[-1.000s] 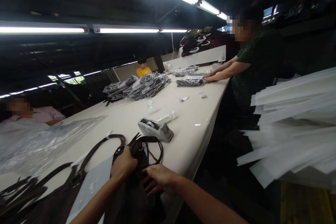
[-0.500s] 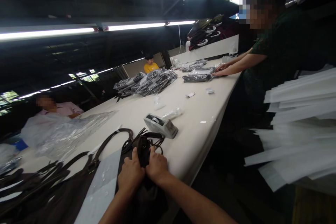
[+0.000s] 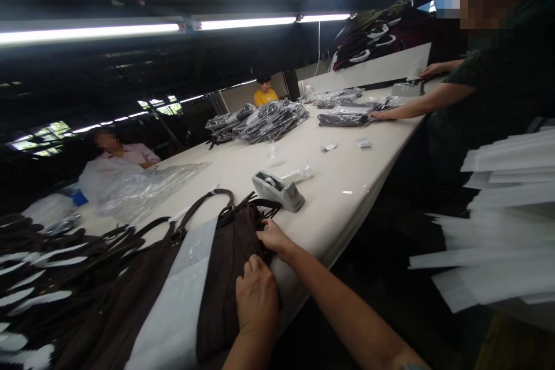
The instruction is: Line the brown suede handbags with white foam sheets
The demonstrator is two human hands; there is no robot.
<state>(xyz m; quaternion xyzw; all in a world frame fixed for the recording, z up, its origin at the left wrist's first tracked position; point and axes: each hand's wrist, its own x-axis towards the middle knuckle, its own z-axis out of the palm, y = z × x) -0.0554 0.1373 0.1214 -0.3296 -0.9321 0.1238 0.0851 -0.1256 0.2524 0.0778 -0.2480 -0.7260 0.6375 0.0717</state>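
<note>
A dark-brown fabric bag (image 3: pixel 228 260) lies spread on the pale cream worktop (image 3: pixel 333 214), directly under the grip of the left hand (image 3: pixel 259 289) and reaching away to its left. Its right-hand edge runs roughly from near to far beneath that grip, up to the far corner, where the right hand (image 3: pixel 274 236) reaches in from the opposite side. Of the two, the left hand is nearer to the broad panel; the right hand is nearer to the corner. The bag's near end is cut off by the frame or covered by the left arm, so its long axis is hard to settle.

The left grip is curled, knuckles up, against the edge; I cannot tell whether cloth is caught beneath. The right grip has its fingers bent inward at the corner, but whether they pinch the fabric cannot be told.

To the left of both grips, a long whitish sheet strip (image 3: pixel 177 289) runs over the brown cloth, slanting from far to near. Beyond it stands a dark-brown loop handle (image 3: pixel 196 203). Just past the right grip sits a grey plastic tape dispenser (image 3: pixel 284 193), near the dark strap ends.
</note>
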